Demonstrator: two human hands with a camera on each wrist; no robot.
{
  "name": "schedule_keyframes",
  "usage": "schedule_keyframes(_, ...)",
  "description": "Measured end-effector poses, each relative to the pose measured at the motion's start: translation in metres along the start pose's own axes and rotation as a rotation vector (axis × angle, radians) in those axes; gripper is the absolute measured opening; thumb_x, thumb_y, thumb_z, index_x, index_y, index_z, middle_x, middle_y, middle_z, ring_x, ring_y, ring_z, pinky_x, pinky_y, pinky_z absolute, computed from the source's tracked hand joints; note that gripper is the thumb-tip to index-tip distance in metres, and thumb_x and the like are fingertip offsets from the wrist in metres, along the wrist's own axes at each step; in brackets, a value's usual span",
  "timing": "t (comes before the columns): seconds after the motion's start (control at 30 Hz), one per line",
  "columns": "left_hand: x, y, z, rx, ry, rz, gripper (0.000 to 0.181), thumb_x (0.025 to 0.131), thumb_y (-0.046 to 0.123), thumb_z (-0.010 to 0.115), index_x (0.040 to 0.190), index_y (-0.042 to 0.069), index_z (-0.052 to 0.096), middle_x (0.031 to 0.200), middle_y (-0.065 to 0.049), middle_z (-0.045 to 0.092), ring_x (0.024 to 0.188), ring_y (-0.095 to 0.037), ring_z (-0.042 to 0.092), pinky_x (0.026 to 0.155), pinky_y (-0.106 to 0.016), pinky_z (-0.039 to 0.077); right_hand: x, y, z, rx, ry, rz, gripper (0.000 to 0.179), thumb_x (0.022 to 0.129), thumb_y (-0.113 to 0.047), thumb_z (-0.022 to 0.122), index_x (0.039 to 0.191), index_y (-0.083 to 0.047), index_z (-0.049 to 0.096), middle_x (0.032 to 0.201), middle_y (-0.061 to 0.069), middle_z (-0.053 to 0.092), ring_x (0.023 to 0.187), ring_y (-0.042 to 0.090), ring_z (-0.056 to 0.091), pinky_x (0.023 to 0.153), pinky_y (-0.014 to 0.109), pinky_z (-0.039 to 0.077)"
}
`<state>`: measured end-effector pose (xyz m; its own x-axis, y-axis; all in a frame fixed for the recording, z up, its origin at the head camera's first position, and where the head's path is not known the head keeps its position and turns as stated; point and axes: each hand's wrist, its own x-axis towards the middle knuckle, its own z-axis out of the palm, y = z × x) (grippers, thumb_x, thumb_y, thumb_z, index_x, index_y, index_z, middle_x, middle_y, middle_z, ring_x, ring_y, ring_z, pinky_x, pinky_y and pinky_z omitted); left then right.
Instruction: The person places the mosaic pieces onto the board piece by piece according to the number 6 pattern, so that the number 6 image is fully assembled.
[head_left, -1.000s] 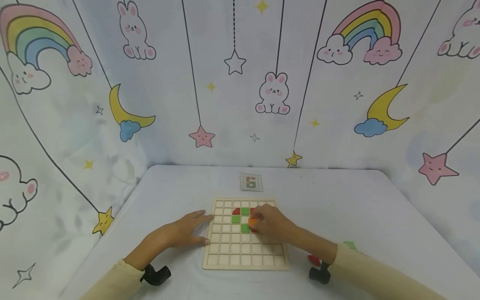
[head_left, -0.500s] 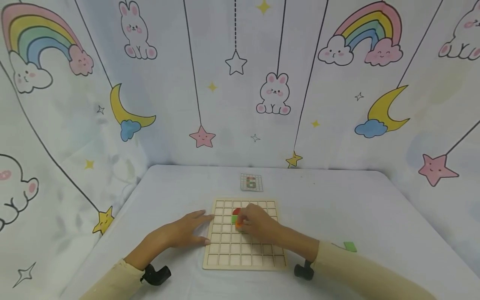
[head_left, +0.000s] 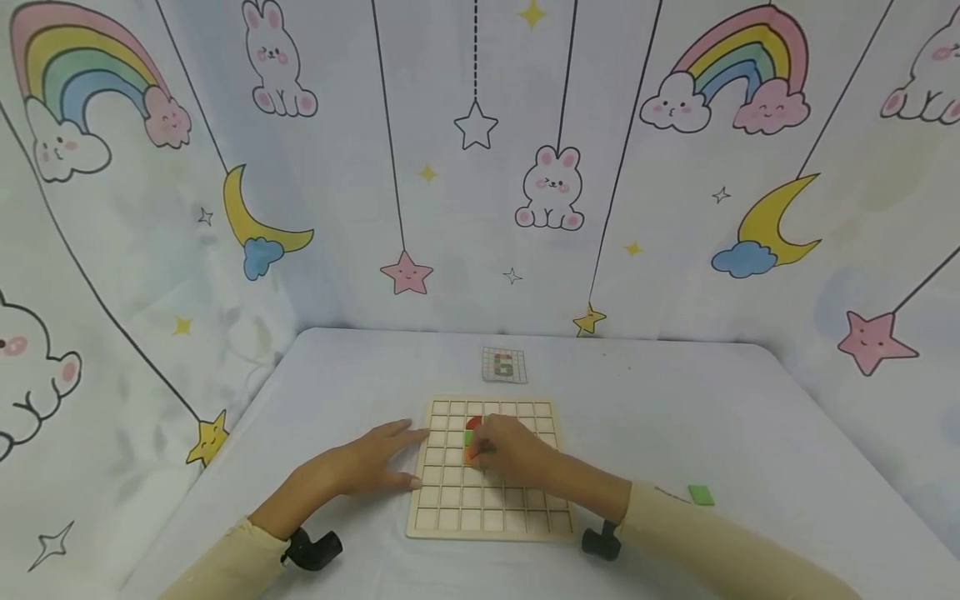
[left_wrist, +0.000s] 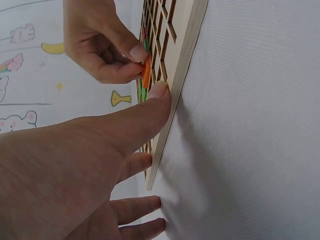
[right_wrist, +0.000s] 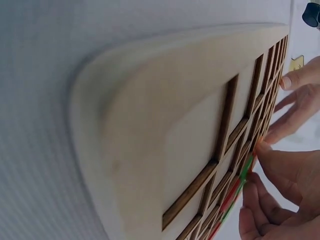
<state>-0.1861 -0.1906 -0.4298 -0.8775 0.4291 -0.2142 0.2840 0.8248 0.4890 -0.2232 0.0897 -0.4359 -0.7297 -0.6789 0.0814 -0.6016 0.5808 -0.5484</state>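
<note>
On board, 1 orange piece was pinched by right hand, seating presumed, release likely needed; left hand splayed alongside.

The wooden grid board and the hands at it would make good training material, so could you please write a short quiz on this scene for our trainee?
1. Multiple choice: What colour is the tile that the right hand pinches?
a) purple
b) orange
c) black

2. True or false: The left hand touches the left edge of the wooden grid board.

3. Fill in the blank: In the head view, the loose green tile lies to the ____ of the wooden grid board.

Key: 1. b; 2. true; 3. right
</note>
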Motion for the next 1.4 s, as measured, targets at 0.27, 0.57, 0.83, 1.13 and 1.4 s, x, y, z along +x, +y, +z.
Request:
schedule_keyframes(0.27,0.001,-0.001,0.001,0.009,-0.001,0.001,0.079,0.095,0.047,0.077,0.161,0.018,0.045,0.169,-0.026,0.03,0.155,-0.049,0.03,0.122,-0.067,0.032,0.0,0.0,0.001,-0.07,0.008,-0.02,0.006,0.094,-0.006,0.08,0.096,-0.012,0.079,0.095,-0.005,0.072,0.092,0.006,0.062,0.084,0.024,0.057)
schedule_keyframes(0.57,0.0,0.0,0.0,0.014,-0.002,-0.005,0.078,0.096,0.047,0.077,0.161,0.018,0.045,0.169,-0.026,0.03,0.156,-0.049,0.029,0.122,-0.068,0.032,-0.006,0.004,-0.001,-0.075,0.037,-0.026,0.009,0.094,-0.004,0.078,0.1,-0.011,0.08,0.098,-0.004,0.075,0.098,0.011,0.066,0.09,0.03,0.058)
schedule_keyframes(0.83,0.002,-0.001,0.002,0.004,0.005,-0.015,0.08,0.094,0.047,0.078,0.161,0.019,0.046,0.169,-0.025,0.03,0.155,-0.049,0.03,0.121,-0.068,0.032,-0.031,0.021,-0.022,0.026,0.076,0.195,0.009,0.099,-0.014,0.075,0.107,-0.017,0.078,0.103,-0.007,0.067,0.098,0.013,0.061,0.088,0.036,0.056)
schedule_keyframes(1.13,0.002,0.001,0.002,-0.005,-0.003,-0.01,0.08,0.094,0.047,0.078,0.161,0.017,0.046,0.169,-0.026,0.03,0.155,-0.049,0.03,0.122,-0.067,0.033,-0.079,0.059,-0.063,0.007,0.157,0.332,0.025,0.098,-0.015,0.077,0.123,-0.017,0.076,0.114,-0.004,0.072,0.109,0.017,0.065,0.1,0.046,0.058)
schedule_keyframes(1.4,0.002,0.001,0.003,-0.009,0.005,-0.008,0.08,0.094,0.047,0.078,0.161,0.017,0.045,0.168,-0.026,0.03,0.155,-0.049,0.03,0.122,-0.067,0.032,-0.129,0.094,-0.105,0.044,0.187,0.377,0.034,0.099,-0.021,0.076,0.13,-0.008,0.072,0.127,0.012,0.073,0.119,0.032,0.068,0.101,0.051,0.059)
